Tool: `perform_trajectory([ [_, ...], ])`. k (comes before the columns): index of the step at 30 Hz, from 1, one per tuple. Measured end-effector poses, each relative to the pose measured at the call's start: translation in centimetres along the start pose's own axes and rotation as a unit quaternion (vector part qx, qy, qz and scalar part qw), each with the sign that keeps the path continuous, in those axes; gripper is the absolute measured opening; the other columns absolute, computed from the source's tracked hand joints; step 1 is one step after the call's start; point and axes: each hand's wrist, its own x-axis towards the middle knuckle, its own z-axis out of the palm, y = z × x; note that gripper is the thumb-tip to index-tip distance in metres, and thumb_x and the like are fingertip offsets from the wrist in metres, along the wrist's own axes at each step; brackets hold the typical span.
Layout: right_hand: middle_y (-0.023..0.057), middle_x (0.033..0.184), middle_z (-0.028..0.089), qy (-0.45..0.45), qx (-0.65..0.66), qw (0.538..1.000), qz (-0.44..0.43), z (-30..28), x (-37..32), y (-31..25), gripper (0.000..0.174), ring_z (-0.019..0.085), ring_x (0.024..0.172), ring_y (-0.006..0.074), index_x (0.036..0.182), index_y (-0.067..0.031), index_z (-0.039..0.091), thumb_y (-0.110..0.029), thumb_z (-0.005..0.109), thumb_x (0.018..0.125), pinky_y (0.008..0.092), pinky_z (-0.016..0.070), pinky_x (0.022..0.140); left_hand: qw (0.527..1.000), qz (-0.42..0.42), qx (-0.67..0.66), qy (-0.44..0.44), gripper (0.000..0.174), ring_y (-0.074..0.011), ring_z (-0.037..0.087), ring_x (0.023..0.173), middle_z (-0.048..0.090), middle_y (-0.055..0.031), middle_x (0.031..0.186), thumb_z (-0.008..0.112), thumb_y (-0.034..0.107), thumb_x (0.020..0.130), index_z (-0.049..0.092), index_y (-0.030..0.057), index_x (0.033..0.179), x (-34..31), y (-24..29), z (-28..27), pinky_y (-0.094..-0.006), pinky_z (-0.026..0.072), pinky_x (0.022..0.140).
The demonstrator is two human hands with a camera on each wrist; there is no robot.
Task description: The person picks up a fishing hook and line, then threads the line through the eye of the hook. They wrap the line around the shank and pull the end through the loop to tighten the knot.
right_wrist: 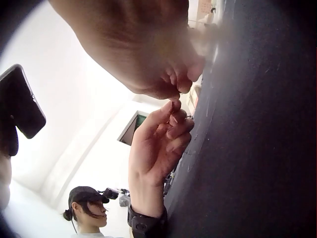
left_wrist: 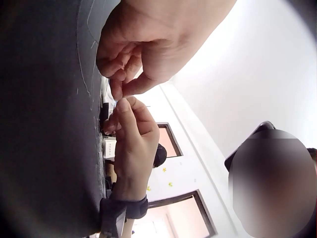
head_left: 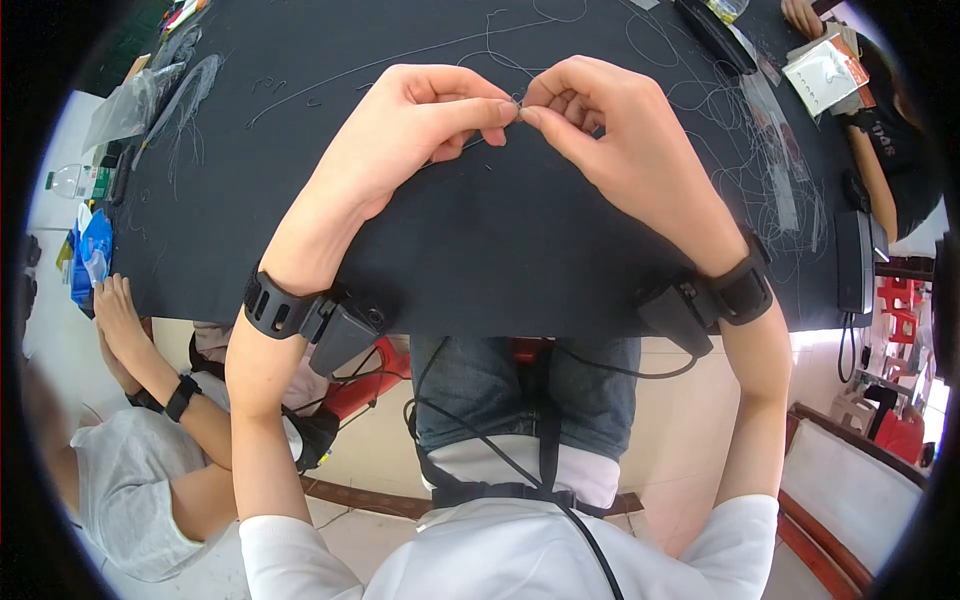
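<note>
Both hands meet over the black table, fingertips nearly touching in the head view. My left hand pinches a thin grey line between thumb and index finger. My right hand, thumb against index finger and other fingers curled, pinches at the same spot from the other side. A tiny dark bit shows between the fingertips; I cannot tell whether it is a knot or a hook. Both wrist views show the tips pressed together, with the piece mostly hidden by fingers. Grey line runs across the table behind the hands.
Several small dark hooks lie on the left. Tangled line and clear plastic strips spread over the right side. A white packet is at the far right, a plastic bottle at left. Other people sit at both sides.
</note>
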Motion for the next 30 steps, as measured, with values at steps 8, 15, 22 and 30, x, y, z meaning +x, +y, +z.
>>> perform_trajectory([
  [8, 0.0075, 0.070, 0.058, 0.022, -0.005, 0.999, -0.034, 0.22, -0.09, 0.43, 0.009, 0.053, 0.059, 0.0128, 0.082, 0.0019, 0.059, -0.006, 0.061, 0.078, 0.0219, 0.0425, 0.054, 1.000, 0.014, 0.001, 0.004, 0.015, -0.0029, 0.043, 0.057, 0.060, -0.0006, 0.070, 0.060, 0.020, 0.081, 0.066, 0.0074, 0.087, -0.01, -0.03, -0.03, -0.0162, 0.0299, 0.049],
  [15, 0.0096, 0.071, 0.060, 0.057, 0.068, 0.995, 0.054, 0.38, -0.24, 0.68, 0.015, 0.056, 0.056, 0.0136, 0.086, -0.0003, 0.062, -0.011, 0.063, 0.076, 0.0235, 0.0435, 0.049, 0.994, 0.072, 0.067, 0.037, 0.016, -0.0026, 0.048, 0.060, 0.060, -0.0003, 0.072, 0.060, 0.020, 0.082, 0.066, 0.0075, 0.089, -0.01, -0.32, 0.24, -0.0161, 0.0311, 0.050],
  [22, -0.0007, 0.071, 0.056, 0.046, 0.009, 0.999, 0.008, 0.21, -0.17, 0.30, 0.015, 0.046, 0.054, 0.0008, 0.092, -0.0017, 0.059, -0.010, 0.062, 0.080, 0.0135, 0.0335, 0.048, 0.989, 0.094, 0.104, 0.042, 0.015, -0.0020, 0.048, 0.061, 0.060, 0.0007, 0.071, 0.060, 0.020, 0.081, 0.066, 0.0077, 0.088, -0.03, -0.38, 0.36, -0.0159, 0.0308, 0.051],
  [30, 0.0068, 0.070, 0.060, 0.068, 0.073, 0.994, 0.039, 0.69, -0.16, 0.60, 0.011, 0.052, 0.054, 0.0099, 0.083, -0.0015, 0.064, -0.010, 0.063, 0.076, 0.0206, 0.0412, 0.050, 0.994, 0.064, 0.066, 0.054, 0.015, -0.0030, 0.047, 0.060, 0.060, -0.0010, 0.069, 0.059, 0.017, 0.079, 0.067, 0.0061, 0.084, -0.28, 0.15, 0.45, -0.0168, 0.0323, 0.051],
])
